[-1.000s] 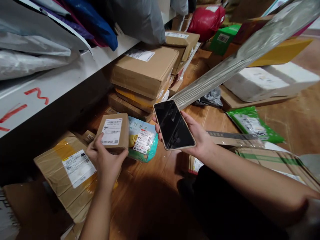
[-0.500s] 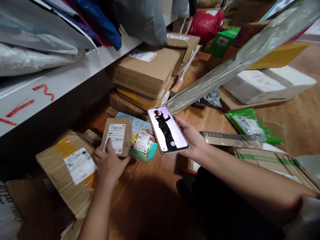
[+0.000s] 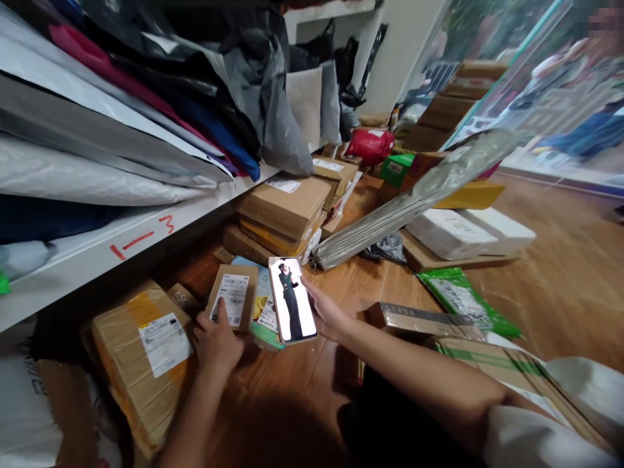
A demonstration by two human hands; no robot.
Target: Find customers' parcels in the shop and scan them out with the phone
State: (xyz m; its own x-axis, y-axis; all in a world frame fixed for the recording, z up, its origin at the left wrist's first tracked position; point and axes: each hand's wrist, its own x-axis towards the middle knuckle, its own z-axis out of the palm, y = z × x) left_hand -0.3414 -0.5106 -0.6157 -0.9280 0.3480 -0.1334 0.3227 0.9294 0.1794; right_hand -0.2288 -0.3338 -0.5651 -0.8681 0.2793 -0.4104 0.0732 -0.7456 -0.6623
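My right hand (image 3: 329, 312) is closed around a smartphone (image 3: 294, 302), its lit screen showing a standing figure in dark clothes on a white background. A small cardboard box (image 3: 233, 296) with a white shipping label is in the grip of my left hand (image 3: 219, 338), the index finger lying over the label. Behind the phone, a light blue and green printed bag (image 3: 263, 302) with a label is partly hidden. Left of my left hand sits a larger taped box (image 3: 146, 364), also labelled. A little box marked "KSK" (image 3: 182, 298) shows between the two boxes.
Poly mailers (image 3: 160, 117) crowd the white shelf (image 3: 88, 266) marked in red. Stacked cartons (image 3: 287, 208) stand ahead, beside a long plastic-wrapped bundle (image 3: 390, 205). To the right lie a white foam box (image 3: 453, 231) and a green parcel (image 3: 463, 299). People show blurred beyond the glass.
The view has tilted up, bringing in more shelf and the glass. The phone has shifted left and turned more upright, covering more of the printed bag, and its screen background looks whiter.
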